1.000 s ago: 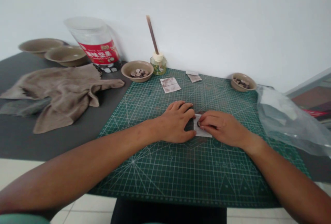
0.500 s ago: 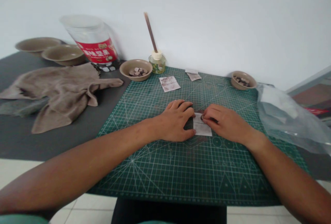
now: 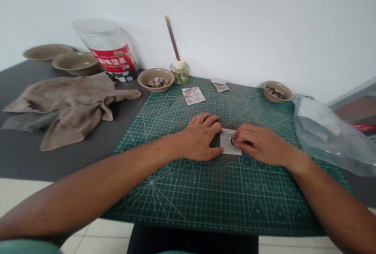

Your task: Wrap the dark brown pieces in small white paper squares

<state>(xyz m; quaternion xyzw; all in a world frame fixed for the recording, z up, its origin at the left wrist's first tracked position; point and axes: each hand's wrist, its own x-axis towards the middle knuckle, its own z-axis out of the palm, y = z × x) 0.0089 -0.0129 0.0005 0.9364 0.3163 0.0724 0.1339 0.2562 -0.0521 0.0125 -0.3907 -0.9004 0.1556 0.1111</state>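
Note:
A small white paper square with a faint line across it lies on the green cutting mat. My left hand rests on the mat with its fingers spread; thumb and fingertips touch the paper's left edge. Over the paper's right side, my right hand pinches a small dark round disc against its surface. The fingers hide most of that disc. Farther back on the mat lie a smudged paper square and smaller paper pieces.
Small bowls of similar discs stand at the mat's back left and back right. A reed diffuser, a red-labelled plastic jar, larger bowls and a brown cloth are leftward. A clear plastic bag lies right.
My right hand has slid slightly toward me and to the right over the paper, with the disc still pinched. My left hand stays at the paper's left edge.

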